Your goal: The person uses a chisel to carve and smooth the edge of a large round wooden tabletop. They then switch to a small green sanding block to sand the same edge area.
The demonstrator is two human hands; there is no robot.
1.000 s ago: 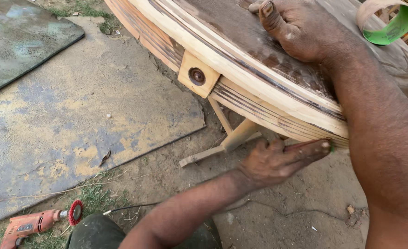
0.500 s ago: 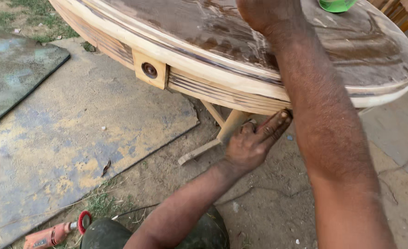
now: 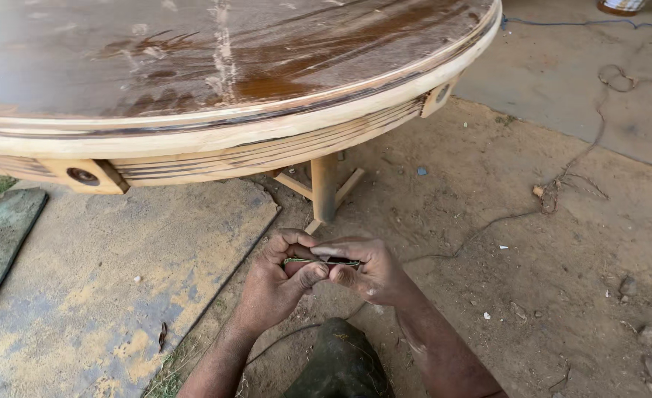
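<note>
Round wooden table (image 3: pixel 215 66) w/ central leg (image 3: pixel 324 188), sunlit dirt floor (image 3: pixel 532 280), concrete slab (image 3: pixel 105 295) at left

My hands sit low in the frame over bare dirt. Above them the round table's rim (image 3: pixel 267 136) overhangs, and its wooden leg (image 3: pixel 324 188) blocks the centre. Open ground stretches right, crossed only by a thin cord (image 3: pixel 488 225) and small stones (image 3: pixel 647 335).
</note>
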